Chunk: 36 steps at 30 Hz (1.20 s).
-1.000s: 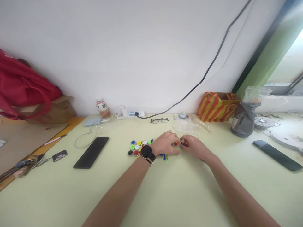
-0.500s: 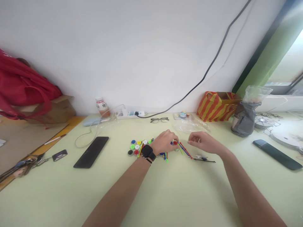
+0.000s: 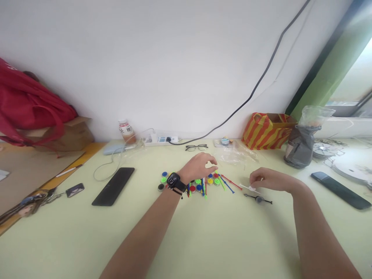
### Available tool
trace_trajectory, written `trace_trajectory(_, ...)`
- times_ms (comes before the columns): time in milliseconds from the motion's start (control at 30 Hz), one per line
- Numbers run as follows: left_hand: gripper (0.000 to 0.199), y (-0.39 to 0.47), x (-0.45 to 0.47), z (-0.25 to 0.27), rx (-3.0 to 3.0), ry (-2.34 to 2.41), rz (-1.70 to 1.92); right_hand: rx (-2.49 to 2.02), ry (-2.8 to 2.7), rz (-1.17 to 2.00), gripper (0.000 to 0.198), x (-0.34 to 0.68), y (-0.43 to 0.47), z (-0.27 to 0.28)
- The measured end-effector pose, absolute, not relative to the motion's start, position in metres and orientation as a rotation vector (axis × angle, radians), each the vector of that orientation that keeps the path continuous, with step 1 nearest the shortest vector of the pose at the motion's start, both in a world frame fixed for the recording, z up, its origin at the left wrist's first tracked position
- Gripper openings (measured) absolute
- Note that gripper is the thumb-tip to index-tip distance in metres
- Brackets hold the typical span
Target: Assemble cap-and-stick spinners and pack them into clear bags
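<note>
the left hand (image 3: 199,167), a black smartwatch (image 3: 174,181) on its wrist, hovers over coloured discs (image 3: 198,188), thumb and fingers apart. the right hand (image 3: 269,179) curls at a white stick (image 3: 252,188); whether its fingertips pinch it, i cannot tell. a red stick (image 3: 231,182) and a blue stick (image 3: 226,184) lie on the table (image 3: 221,232) between the hands.

A pale green table (image 3: 221,240) meets a white wall (image 3: 145,69). Left: a red bag (image 3: 31,104) against a cardboard box (image 3: 74,133). Along the back: labelled bottle (image 3: 126,131), power strip (image 3: 152,143), eyeglasses (image 3: 197,147), striped bag (image 3: 263,131). Far right, glare blurs what may be discs (image 3: 350,169).
</note>
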<state>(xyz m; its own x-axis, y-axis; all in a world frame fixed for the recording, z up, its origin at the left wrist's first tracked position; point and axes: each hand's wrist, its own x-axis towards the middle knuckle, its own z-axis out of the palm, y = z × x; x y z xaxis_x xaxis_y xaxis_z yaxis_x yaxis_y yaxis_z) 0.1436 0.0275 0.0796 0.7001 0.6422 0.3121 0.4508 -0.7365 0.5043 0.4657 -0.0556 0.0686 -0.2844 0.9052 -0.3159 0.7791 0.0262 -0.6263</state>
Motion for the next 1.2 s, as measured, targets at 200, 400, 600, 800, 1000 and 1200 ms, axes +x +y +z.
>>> trace_trajectory(200, 0.023, 0.025, 0.148, 0.087, 2.32, 0.688, 0.713, -1.581, -1.957, 1.131, 0.03, 0.457, -0.059, 0.083)
trace_trajectory(400, 0.037, 0.019, 0.16, 0.082, 1.908, 0.522, 0.787, -1.141, -1.516, 1.208, 0.035, 0.382, -0.04, 0.069)
trace_trajectory(600, 0.026, 0.024, 0.158, 0.079, 1.95, 0.637, 0.875, -1.251, -1.42, 0.976, 0.038, 0.351, -0.035, 0.051)
trace_trajectory(800, 0.019, 0.022, 0.159, 0.077, 2.03, 0.667, 0.826, -1.2, -1.509, 0.978, 0.036, 0.35, -0.038, 0.052)
trace_trajectory(1000, 0.022, 0.017, 0.16, 0.083, 2.039, 0.63, 0.817, -1.116, -1.297, 1.256, 0.028, 0.351, -0.042, 0.061)
trace_trajectory(1200, 0.015, 0.012, 0.158, 0.09, 2.185, 0.63, 0.727, -1.082, -1.308, 1.398, 0.021, 0.351, -0.045, 0.06)
